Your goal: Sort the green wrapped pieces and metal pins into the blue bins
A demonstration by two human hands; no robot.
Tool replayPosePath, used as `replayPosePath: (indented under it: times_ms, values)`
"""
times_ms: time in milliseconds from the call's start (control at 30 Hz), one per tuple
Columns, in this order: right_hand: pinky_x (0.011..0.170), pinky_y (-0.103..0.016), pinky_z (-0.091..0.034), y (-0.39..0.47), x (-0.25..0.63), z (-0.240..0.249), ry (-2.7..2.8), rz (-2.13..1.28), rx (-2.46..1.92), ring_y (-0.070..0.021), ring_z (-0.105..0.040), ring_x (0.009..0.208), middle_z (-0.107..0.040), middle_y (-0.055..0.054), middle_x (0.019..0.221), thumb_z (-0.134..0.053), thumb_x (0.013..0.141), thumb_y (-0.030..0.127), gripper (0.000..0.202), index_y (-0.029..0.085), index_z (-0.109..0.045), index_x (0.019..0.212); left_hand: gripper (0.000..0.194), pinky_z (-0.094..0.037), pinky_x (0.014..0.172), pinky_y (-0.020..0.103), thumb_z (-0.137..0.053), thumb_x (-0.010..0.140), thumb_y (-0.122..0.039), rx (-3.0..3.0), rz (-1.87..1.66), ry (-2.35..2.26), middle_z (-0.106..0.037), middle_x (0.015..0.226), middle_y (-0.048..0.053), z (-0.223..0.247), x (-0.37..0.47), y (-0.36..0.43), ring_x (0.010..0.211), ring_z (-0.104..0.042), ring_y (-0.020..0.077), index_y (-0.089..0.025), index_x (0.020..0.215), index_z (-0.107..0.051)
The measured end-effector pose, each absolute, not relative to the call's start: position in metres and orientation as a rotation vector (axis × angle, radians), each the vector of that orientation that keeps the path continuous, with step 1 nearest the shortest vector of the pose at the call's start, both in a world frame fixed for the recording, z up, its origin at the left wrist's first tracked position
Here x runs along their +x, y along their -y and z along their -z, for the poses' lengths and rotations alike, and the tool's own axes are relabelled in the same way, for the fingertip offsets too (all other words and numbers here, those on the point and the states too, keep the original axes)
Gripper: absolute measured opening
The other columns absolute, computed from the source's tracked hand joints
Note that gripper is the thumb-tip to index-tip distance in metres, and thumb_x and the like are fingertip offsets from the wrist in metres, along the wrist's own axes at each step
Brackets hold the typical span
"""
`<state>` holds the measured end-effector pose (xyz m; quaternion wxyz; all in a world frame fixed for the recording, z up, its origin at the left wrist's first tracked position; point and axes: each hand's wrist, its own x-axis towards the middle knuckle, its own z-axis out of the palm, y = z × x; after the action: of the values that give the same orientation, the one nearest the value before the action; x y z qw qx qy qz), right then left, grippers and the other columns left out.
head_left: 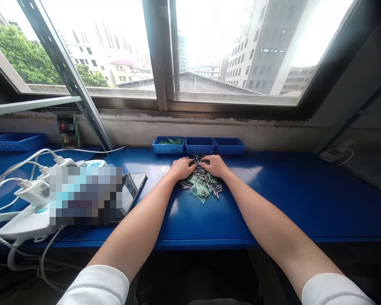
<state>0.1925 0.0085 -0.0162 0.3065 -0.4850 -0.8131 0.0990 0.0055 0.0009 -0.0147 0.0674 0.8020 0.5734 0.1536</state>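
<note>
Blue bench (pixel 288 190), 3 trays (pixel 198 145) behind parts pile (pixel 202 184), phone (pixel 131 188) left

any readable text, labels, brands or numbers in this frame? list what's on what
None can be read.
White power adapters: a small dark printed patch, too small to read.
Pixelated block beside the phone: blurred out.
Pixelated patch by the wall: blurred out.
Green pieces and metal pins under the left hand and right hand: no legible marking.
Blue bins: no label visible.
</note>
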Motion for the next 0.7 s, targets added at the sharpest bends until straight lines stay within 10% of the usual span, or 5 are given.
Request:
replayPosePath:
  times_ms: [433, 700]
  values:
    - [0.086, -0.035, -0.05, -0.014, 0.2, 0.01, 1.774, -0.328, -1.236, -0.0219, -0.065, 0.092, -0.07, -0.006, 0.098, -0.059, 0.075, 0.023, 0.026, 0.019, -0.068, 0.098, 0.046, -0.035, 0.1, 0.039, -0.042, 0.087, -0.049, 2.377, -0.805, -1.727, -0.061, 0.123, 0.009, 0.01, 0.007, 0.002, 0.117, -0.052, 0.0266, -0.022, 0.118, -0.061]
    - [0.064, -0.035, -0.055, -0.011, 0.185, 0.004, 1.332, -1.12, -0.984, -0.0181, -0.065, 0.067, -0.067, -0.002, 0.074, -0.073, 0.055, 0.016, 0.046, 0.017, -0.053, 0.096, 0.036, -0.046, 0.086, 0.029, -0.046, 0.086, -0.045, 2.35, -1.036, -1.447, -0.07, 0.098, 0.004, 0.003, 0.009, 0.007, 0.096, -0.062, 0.0208, -0.021, 0.104, -0.066]
